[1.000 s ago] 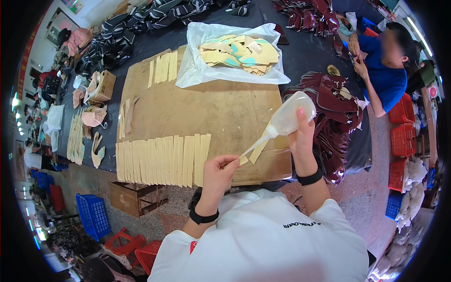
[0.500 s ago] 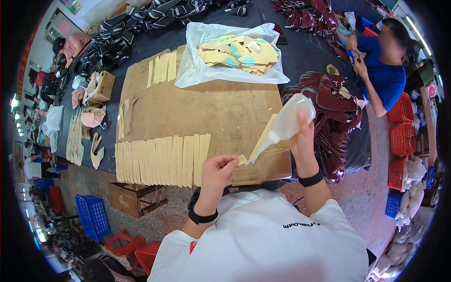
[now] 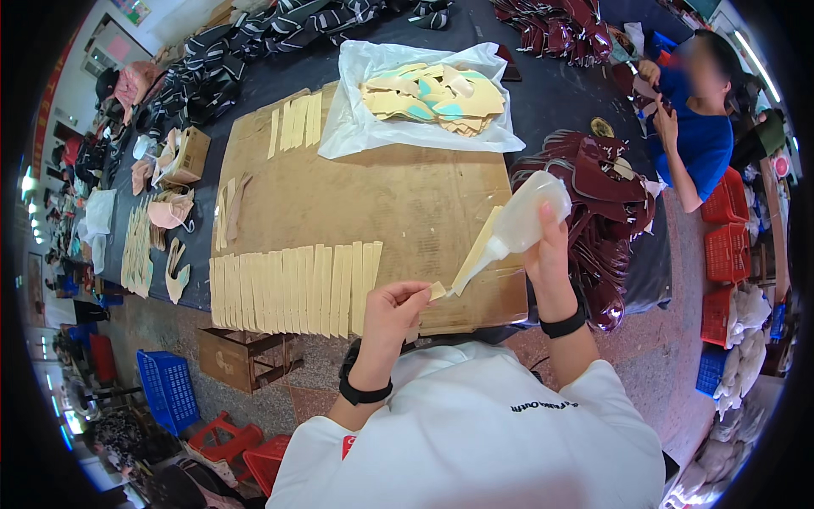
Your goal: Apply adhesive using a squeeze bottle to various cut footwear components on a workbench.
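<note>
My left hand (image 3: 395,310) pinches a cream strip (image 3: 437,291), whose short end pokes out past the fingertips. In my right hand (image 3: 549,252) is a translucent white squeeze bottle (image 3: 531,210), tilted with its nozzle down and to the left. The nozzle tip is close to the end of the strip in my left hand; whether they touch I cannot tell. Another cream strip (image 3: 480,246) lies on the cardboard sheet (image 3: 339,204), partly behind the bottle. To the left of my left hand, several cream strips (image 3: 292,288) lie side by side in a row.
A white plastic bag (image 3: 348,127) with cream and teal cut pieces (image 3: 432,97) sits at the board's far edge. Glossy maroon pieces (image 3: 593,187) are heaped on the right. Beyond them a person in blue (image 3: 699,127) handles a piece. A small carton (image 3: 188,157) stands left.
My hands and the bottle hold nearly the same position. The person in blue has shifted their hands. The whole view has moved very slightly.
</note>
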Demonstrator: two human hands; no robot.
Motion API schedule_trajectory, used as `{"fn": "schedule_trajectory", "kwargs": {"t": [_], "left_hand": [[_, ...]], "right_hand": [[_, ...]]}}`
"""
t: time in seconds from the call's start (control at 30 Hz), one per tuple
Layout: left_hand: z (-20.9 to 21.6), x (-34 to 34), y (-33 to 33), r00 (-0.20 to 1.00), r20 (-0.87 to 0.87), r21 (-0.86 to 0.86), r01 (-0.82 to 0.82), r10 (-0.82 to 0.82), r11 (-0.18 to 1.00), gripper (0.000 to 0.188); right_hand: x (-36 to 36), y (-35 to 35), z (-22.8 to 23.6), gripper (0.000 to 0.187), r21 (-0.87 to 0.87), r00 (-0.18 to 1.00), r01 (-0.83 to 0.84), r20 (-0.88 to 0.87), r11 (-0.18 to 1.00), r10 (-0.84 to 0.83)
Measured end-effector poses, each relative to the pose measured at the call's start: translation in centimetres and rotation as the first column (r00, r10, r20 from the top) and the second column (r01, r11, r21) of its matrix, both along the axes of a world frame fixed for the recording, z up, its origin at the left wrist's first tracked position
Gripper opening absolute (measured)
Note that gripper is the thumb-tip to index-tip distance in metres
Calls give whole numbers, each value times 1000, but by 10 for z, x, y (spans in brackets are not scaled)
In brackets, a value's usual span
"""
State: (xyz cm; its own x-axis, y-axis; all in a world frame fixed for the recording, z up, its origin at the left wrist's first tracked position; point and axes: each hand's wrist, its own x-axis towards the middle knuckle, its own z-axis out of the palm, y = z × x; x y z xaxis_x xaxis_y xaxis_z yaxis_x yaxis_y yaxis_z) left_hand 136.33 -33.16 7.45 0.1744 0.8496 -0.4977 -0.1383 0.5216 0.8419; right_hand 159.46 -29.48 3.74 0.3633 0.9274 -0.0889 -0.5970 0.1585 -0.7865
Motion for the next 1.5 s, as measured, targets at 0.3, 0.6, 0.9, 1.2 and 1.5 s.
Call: {"fn": "schedule_trajectory", "kwargs": {"t": [0.3,0.6,0.9,1.2,1.5], "left_hand": [[-17,-2,-13,993,54,-76,113,-109,991,9],[-95,-29,21,708,-706,269,277,-7,922,12],[-112,-33,52,494,-826,416,213,270,884,11],[-95,-15,46,415,-848,476,322,330,818,9],[-98,126,47,567,-810,503,538,151,676,21]], "right_hand": [[-2,5,-1,36,-56,991,127,-38,990,-129],[18,-4,-20,47,-145,972,182,-120,973,-200],[25,-16,-23,51,-191,967,187,-140,964,-215],[42,-28,-20,50,-64,818,158,-550,985,-167],[42,-26,-27,68,-70,762,-140,-645,988,63]]}}
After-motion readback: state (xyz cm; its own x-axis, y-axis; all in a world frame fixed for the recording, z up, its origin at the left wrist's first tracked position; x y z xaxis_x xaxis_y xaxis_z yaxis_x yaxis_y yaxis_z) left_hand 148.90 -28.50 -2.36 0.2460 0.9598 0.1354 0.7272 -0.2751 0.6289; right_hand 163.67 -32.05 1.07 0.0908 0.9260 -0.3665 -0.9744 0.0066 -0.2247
